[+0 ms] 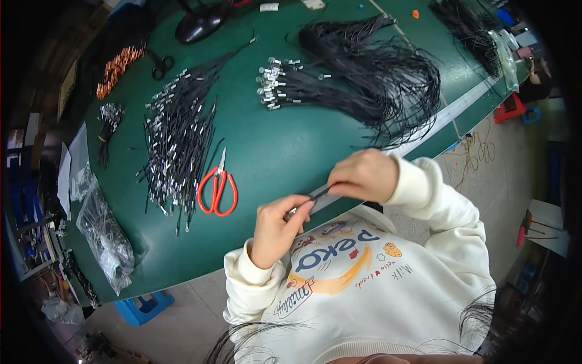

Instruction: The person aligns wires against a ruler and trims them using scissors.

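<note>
A short stretch of black wire runs between my two hands at the table's near edge. My left hand pinches its left part, and a small metallic end shows by the fingers. My right hand grips the wire further right, its fingers curled so that the rest of it is hidden. Beyond my left hand lie red-handled scissors, points facing away. Next to them spreads a pile of black wires with silver ring terminals. A long, loose bundle of black wires with silver terminals lies farther off to the right.
The green table carries a white ruler-like strip on its right. At the left are a clear plastic bag, a small tied wire bundle, copper-coloured parts and black scissors. A blue stool stands below.
</note>
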